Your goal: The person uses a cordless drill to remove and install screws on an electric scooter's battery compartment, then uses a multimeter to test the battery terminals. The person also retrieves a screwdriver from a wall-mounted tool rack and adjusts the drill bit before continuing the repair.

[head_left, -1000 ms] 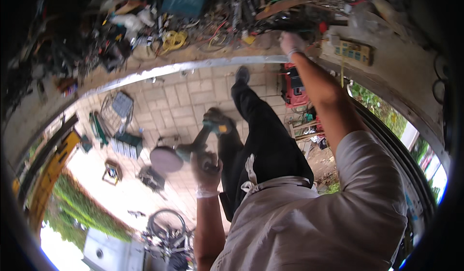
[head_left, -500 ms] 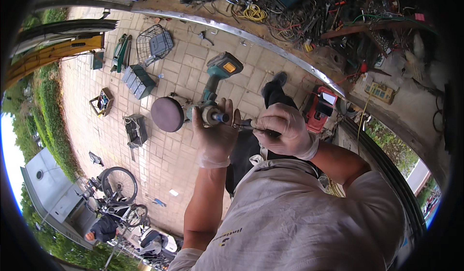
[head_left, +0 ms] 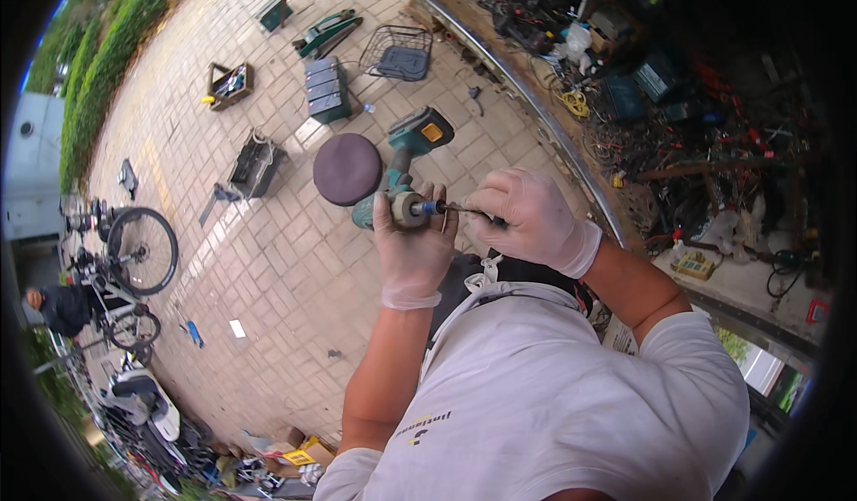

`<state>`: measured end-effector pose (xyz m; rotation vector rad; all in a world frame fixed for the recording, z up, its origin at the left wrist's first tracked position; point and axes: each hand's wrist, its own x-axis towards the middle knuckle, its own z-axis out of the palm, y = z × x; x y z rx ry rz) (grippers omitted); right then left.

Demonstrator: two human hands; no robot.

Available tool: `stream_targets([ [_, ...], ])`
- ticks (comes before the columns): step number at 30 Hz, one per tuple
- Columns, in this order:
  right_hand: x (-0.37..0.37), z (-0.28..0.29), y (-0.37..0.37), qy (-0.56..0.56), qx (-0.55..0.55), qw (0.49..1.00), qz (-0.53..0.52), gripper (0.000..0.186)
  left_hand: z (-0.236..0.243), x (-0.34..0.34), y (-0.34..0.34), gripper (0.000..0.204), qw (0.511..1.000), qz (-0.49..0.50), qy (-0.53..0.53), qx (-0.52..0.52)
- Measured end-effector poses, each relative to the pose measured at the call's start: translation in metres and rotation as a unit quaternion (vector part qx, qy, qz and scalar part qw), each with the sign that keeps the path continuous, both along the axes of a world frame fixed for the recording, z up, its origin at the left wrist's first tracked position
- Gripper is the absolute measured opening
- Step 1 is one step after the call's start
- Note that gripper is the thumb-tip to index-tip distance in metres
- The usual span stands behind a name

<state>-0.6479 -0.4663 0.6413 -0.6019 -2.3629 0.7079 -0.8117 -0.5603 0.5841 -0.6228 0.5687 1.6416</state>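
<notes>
My gloved left hand (head_left: 412, 258) is closed round the front end of a teal cordless drill (head_left: 402, 160), palm up, with its battery pointing away from me. A blue-ringed socket (head_left: 428, 207) projects from the drill's nose toward the right. From my gloved right hand (head_left: 534, 220), fingers pinched together, a thin metal bit (head_left: 459, 208) reaches to the socket's mouth. Whether its tip sits inside or only touches, I cannot tell. The far end of the bit is hidden in my right fingers.
A round stool (head_left: 346, 169) stands just beyond the drill. On the brick paving lie a black tool tray (head_left: 256, 167), a wooden tool carrier (head_left: 231, 84), a green box (head_left: 327, 90) and a wire basket (head_left: 397, 53). A cluttered workbench (head_left: 616, 117) runs along the right; bicycles (head_left: 143, 251) stand left.
The view has turned, so the surroundings appear shifted. The bit in my right hand now lines up with the drill's socket. My left hand still holds the drill.
</notes>
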Motion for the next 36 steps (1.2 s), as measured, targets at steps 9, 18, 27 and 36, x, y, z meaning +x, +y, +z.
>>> stream_targets([
  [9, -0.235, 0.019, -0.004, -0.035, 0.121, 0.929, 0.347, 0.017, -0.001, -0.147, -0.091, 0.052, 0.974, 0.226, -0.012, 0.016],
  [18, -0.469, 0.003, -0.034, -0.033, -0.204, 0.823, 0.529, 0.063, 0.044, -0.292, -0.156, 0.047, 0.896, 0.439, 0.026, -0.064],
  [27, -0.681, -0.076, -0.173, 0.09, 0.226, 0.724, 0.646, 0.054, 0.068, -0.413, -0.231, 0.049, 0.873, 0.479, 0.014, 0.088],
  [36, -0.89, -0.033, -0.267, -0.079, 0.121, 0.767, 0.626, 0.057, 0.087, -0.627, -0.359, 0.066, 0.925, 0.347, 0.029, 0.153],
])
